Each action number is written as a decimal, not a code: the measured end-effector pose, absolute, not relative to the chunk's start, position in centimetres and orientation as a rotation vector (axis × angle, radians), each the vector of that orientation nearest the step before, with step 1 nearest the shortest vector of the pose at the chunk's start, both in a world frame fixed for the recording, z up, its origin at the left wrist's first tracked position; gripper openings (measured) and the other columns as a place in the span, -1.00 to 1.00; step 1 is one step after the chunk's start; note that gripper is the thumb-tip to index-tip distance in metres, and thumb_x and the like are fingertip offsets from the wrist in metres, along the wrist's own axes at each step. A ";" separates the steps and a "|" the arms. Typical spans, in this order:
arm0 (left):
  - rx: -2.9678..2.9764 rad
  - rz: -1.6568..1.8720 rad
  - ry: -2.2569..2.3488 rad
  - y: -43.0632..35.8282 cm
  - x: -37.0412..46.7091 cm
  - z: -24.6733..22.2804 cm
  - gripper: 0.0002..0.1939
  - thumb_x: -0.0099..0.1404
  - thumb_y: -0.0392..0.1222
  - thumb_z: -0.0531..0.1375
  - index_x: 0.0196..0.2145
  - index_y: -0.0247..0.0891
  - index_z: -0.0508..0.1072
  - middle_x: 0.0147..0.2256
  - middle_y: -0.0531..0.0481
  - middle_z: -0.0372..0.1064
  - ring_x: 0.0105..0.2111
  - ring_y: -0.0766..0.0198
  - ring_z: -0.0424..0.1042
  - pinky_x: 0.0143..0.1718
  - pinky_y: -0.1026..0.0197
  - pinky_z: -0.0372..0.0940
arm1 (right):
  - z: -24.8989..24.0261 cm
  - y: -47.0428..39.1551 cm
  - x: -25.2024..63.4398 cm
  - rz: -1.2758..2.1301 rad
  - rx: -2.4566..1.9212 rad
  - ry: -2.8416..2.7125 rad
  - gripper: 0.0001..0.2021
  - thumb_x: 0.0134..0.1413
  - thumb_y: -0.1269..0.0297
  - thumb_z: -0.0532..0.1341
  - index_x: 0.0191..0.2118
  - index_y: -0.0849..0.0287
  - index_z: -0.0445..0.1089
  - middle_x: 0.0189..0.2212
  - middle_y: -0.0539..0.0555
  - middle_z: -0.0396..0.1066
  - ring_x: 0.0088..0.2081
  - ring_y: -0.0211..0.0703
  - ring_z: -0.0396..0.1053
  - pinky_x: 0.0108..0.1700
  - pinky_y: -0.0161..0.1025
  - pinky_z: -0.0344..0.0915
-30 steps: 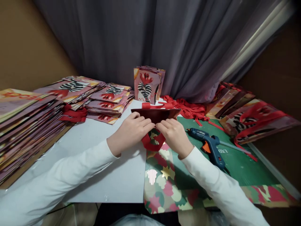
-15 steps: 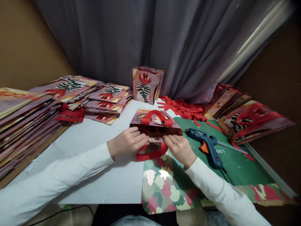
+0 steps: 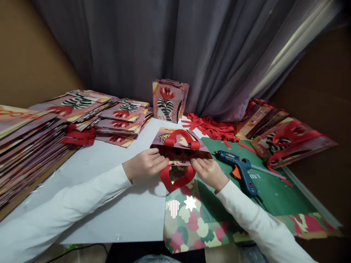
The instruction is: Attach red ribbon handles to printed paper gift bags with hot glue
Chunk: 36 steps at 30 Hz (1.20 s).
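Between my hands lies a paper gift bag (image 3: 157,140), its mouth open toward me. One red ribbon handle (image 3: 183,134) arches over the far panel; another red ribbon handle (image 3: 175,185) hangs in a loop off the near edge. My left hand (image 3: 146,163) is closed on the near rim at its left side, close to the ribbon's end. My right hand (image 3: 208,171) pinches the same rim at the right, fingertips beside the ribbon's other end. The inside of the bag is dark, and its lower part is hidden.
A blue glue gun (image 3: 238,168) rests on the green board (image 3: 285,190) at right. Red ribbons (image 3: 211,126) are heaped behind it. Stacked flat bags (image 3: 30,153) fill the left, finished-looking bags (image 3: 293,140) lean at right, and upright bags (image 3: 168,102) stand by the curtain (image 3: 131,47).
The near handle's loop has swung down and widened a little at its left end. My left hand has shifted slightly left along the rim. The view has tilted slightly.
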<state>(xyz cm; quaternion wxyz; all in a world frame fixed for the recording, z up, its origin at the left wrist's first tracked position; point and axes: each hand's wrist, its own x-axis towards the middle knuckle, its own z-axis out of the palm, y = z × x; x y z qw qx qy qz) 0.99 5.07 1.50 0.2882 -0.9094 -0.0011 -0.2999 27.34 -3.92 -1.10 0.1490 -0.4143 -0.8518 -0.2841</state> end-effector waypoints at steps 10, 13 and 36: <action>-2.417 -0.625 -0.382 2.4 3.2 3.0 -0.88 0.33 -0.41 0.13 -0.25 -0.29 0.45 -0.43 0.04 0.41 -0.51 0.27 0.32 -0.37 0.13 0.14 | 2.2 -4.9 23.7 -0.619 -1.418 -2.452 -0.71 0.27 0.43 0.12 0.08 0.22 0.37 -0.16 0.16 0.49 -0.20 -0.08 0.34 -0.18 -0.15 0.16; -2.443 -0.626 -0.428 2.0 3.5 3.1 -0.85 0.33 -0.40 0.13 -0.20 -0.27 0.46 -0.41 0.03 0.42 -0.48 0.26 0.34 -0.34 0.12 0.14 | 2.7 -4.8 23.1 -0.641 -1.480 -2.458 -0.80 0.27 0.39 0.17 -0.03 0.21 0.42 -0.25 0.11 0.47 -0.26 -0.08 0.32 -0.27 -0.15 0.11; -2.456 -0.597 -0.444 0.1 3.1 1.6 -0.82 0.25 -0.48 0.10 -0.37 -0.30 0.44 -0.47 0.02 0.37 -0.54 0.24 0.28 -0.38 0.13 0.11 | 0.7 -6.1 26.7 -0.887 -1.246 -2.478 -0.79 0.26 0.53 0.06 -0.13 0.30 0.43 -0.41 0.11 0.42 -0.40 -0.14 0.26 -0.36 -0.19 0.14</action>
